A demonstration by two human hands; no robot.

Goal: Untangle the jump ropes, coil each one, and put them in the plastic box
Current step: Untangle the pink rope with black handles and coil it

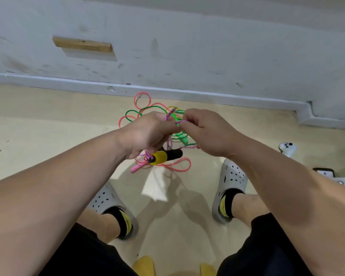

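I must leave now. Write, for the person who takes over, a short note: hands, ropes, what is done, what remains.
Left hand grips the braided purple rope.
Right hand pinches the same rope.
Its yellow-and-black handle is below the left hand.
Pink rope and green rope lie tangled on the floor by the wall.
Done: nothing coiled yet.
Left: untangle all, coil each, box them; the box is not in view.

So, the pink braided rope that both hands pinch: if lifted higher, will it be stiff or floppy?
Probably floppy: the pink braided rope bends sharply between the left hand and the right hand. Its yellow and black handle looks heavier, so it may swing and pull the cord down. Lifting might also drag the green handle, which seems tangled in.
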